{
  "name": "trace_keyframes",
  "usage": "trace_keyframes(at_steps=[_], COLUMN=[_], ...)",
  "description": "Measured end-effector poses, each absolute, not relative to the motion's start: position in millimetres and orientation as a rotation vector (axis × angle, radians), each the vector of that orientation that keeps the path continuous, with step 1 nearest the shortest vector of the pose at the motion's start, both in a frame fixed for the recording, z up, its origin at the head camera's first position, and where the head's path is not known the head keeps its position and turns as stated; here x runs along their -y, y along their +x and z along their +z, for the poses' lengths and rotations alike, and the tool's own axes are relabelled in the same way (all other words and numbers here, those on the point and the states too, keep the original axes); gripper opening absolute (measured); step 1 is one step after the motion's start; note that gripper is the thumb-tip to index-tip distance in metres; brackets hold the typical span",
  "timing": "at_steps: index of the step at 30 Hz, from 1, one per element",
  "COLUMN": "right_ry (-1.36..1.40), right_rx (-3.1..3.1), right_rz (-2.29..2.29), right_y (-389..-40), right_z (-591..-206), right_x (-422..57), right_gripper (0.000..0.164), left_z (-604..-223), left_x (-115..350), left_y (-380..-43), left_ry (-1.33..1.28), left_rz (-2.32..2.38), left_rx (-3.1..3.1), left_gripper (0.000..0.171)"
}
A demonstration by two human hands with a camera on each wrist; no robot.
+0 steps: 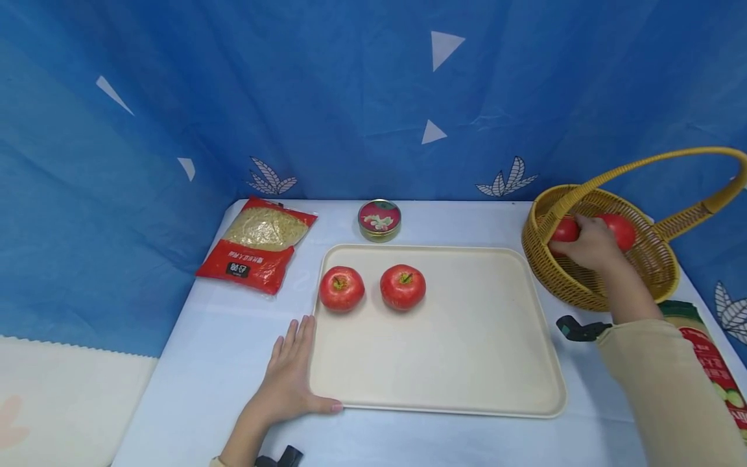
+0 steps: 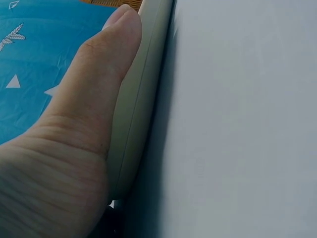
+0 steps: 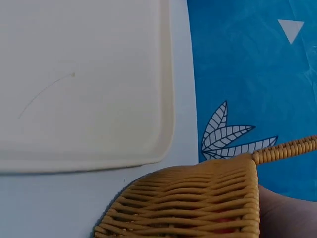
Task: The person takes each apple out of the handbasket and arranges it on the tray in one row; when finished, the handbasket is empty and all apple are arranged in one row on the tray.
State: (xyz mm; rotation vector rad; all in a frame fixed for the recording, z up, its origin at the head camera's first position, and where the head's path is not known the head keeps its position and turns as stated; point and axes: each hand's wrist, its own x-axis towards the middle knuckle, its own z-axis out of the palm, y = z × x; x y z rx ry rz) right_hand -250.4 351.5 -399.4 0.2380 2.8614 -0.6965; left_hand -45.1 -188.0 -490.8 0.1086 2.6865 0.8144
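Observation:
My left hand (image 1: 287, 379) lies at the near left corner of a cream tray (image 1: 461, 363), fingers straight along its left side and thumb along the front edge. In the left wrist view the thumb (image 2: 94, 84) rests against the tray's outer wall. Two red apples (image 1: 342, 288) sit at the tray's far left. Over at the right, my right hand (image 1: 592, 243) reaches inside a wicker basket (image 1: 653, 275), fingers and thumb around a red apple (image 1: 565, 230). Another red apple (image 1: 620, 232) lies just beyond that hand. The basket wall hides most of the hand in the right wrist view.
Behind the tray stands a small round tin (image 1: 379, 219). A red and clear food bag (image 1: 257, 245) lies at the back left. The basket's tall handle (image 1: 659, 155) arches over its opening. A green and red packet (image 1: 709, 357) lies beside the right sleeve. Blue cloth (image 1: 362, 97) hangs behind.

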Motion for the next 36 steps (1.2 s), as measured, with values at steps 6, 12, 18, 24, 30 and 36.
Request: trace_keyframes(at_steps=[6, 12, 18, 24, 30, 36], right_ry=[0.193, 0.126, 0.111, 0.135, 0.165, 0.196], right_rx=[-2.855, -2.903, -2.928, -2.932, -2.993, -3.084], right_rz=[-0.720, -0.668, -0.618, -0.689, -0.737, -0.845], right_y=[-246, -245, -244, -240, -226, -205], right_z=[-402, -405, -408, -413, -414, -404], right_x=[-358, -358, -356, -358, -368, -372], right_gripper=[0.108, 0.110, 0.108, 0.106, 0.105, 0.108], left_z=[-490, -489, -490, -491, -490, -488], left_x=[187, 187, 186, 187, 187, 189], left_y=[-46, -46, -45, -45, -44, -43], left_ry=[0.111, 0.107, 0.105, 0.107, 0.135, 0.160], left_rz=[0.809, 0.800, 0.799, 0.804, 0.814, 0.813], left_rx=[-2.687, -2.685, -2.695, -2.711, -2.730, -2.746], left_gripper=[0.156, 0.156, 0.156, 0.156, 0.157, 0.160])
